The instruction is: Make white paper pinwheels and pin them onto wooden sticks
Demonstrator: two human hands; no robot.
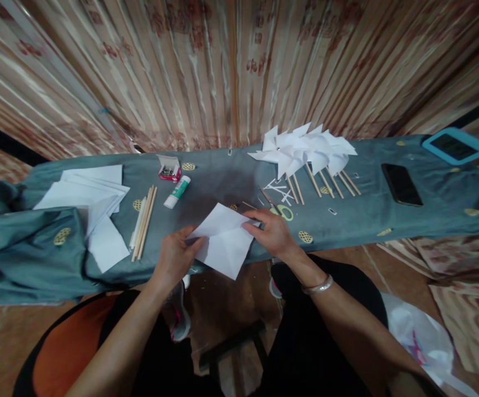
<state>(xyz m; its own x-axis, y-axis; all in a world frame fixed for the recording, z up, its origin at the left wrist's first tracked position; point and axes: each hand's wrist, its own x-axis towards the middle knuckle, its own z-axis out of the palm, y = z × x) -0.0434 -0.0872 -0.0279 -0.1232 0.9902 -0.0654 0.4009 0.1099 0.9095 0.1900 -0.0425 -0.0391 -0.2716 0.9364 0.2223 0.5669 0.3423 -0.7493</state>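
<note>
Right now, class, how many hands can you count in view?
2. The left hand holds the white paper near its left corner; the right hand holds it near its right corner. Neither is hidden, though some fingertips are behind the paper.

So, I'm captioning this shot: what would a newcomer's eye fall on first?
Probably the cluster of white paper pinwheels, lying at the back, right of centre. Next, the creased white sheet in the left hand and right hand, near the middle. A blue-framed device stands out at far right.
</note>
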